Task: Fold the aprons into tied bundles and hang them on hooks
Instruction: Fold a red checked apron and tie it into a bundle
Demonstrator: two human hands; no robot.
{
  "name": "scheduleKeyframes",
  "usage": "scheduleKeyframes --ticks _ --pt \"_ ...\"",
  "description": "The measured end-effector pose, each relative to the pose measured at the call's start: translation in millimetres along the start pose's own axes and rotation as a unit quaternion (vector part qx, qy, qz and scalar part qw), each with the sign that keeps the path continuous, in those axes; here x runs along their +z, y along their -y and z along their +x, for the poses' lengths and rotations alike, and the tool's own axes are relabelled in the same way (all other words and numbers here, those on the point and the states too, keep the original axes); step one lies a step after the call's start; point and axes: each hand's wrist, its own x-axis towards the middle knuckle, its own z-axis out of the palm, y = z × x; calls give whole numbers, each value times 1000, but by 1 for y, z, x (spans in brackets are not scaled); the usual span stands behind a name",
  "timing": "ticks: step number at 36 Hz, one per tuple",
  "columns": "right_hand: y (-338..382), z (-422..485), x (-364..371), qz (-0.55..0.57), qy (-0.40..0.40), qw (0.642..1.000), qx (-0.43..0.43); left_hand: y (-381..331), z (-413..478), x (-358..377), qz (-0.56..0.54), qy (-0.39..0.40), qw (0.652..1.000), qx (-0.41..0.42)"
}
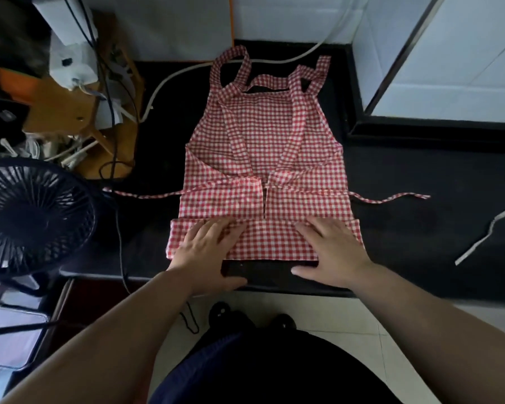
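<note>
Where the apron lies: red-and-white checked apron [263, 147] spread flat on the black counter [420, 176], bib end at 12 o'clock and near end at 6 o'clock by the counter's front edge. Both side flaps are folded in to meet at the centre, and a band is folded across the near end.
Left hand [207, 246]: flat on the folded band at 7 o'clock of the apron, fingers straight and spread, pressing down and pinching nothing.
Right hand [330, 246]: flat on the same band at 5 o'clock, fingers likewise spread, thumb lying off the cloth on the counter.
Waist ties: left tie [146, 194] trails out at 9 o'clock and right tie [391, 198] at 3 o'clock, both loose.
Neck straps [236, 62]: looped at 12 o'clock, running down over the bib.
Handling: probably thin, light, limp cloth that keeps a crease only under pressure, so the folds may spring open once released.
Where to hold: likely the band's two near corners, thumbs underneath, leaving the ties free for knotting.
Surroundings: black fan [32, 217] at 9 o'clock, white cable [181, 74] at 11 o'clock, white strip [484, 231] at 3 o'clock.
</note>
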Motion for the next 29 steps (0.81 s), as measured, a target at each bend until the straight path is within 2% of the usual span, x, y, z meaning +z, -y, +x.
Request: scheduleKeyframes --ticks 3,7,9,13,18,23,29 --pt "3 7 -6 7 0 1000 3 -3 0 -5 -3 9 1000 -3" --pt "-1 11 -20 92 -11 996 -10 2 3 -18 -62 -25 998 0" --pt "-3 9 -27 107 30 994 -8 7 3 -27 -109 -20 994 -15" --pt "-2 10 -42 74 103 992 -2 20 7 -44 -154 38 987 -15" --pt "-2 14 -58 -12 92 996 0 33 12 -62 -7 26 1000 4" --pt "4 25 -55 -2 141 990 13 35 23 -55 -9 106 994 15" --pt "0 31 -49 56 129 990 30 37 21 -48 -34 70 997 18"
